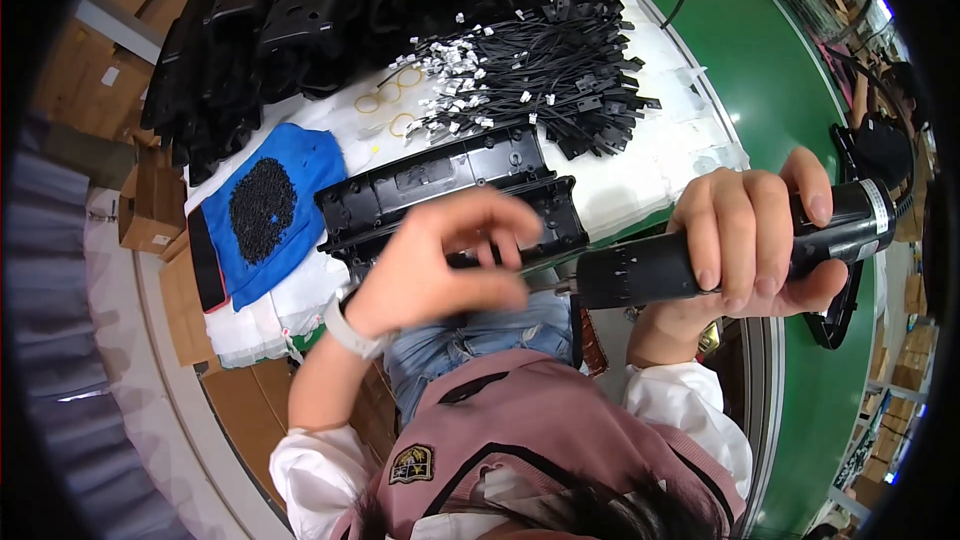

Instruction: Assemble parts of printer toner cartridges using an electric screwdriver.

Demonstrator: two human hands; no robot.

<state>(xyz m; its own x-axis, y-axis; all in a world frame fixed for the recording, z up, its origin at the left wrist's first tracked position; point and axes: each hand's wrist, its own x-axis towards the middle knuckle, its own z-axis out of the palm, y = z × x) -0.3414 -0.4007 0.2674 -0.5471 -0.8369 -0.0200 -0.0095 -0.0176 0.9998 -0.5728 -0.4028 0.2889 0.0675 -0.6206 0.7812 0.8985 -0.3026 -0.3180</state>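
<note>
The right hand [745,240] is wrapped firmly around a black electric screwdriver [640,270], its bit [566,286] pointing across toward the left hand [440,260]. The left hand is blurred, its fingers half curled with thumb and fingertips apart; whether a small piece sits between them I cannot tell. Under and just beyond the left hand lie long black plastic housings [430,175] on the white-covered worktop [665,90]. Further to that hand's left, what look like small black screws [262,202] lie heaped on a blue cloth [315,155]; beyond it is a pile of black cables [570,70] with white connectors. The driver lies nearly level, so working well with it probably means turning the bit square to the plastic, keeping the left fingertips clear of the tip, and bracing the housing before pressing, lest it slide.
</note>
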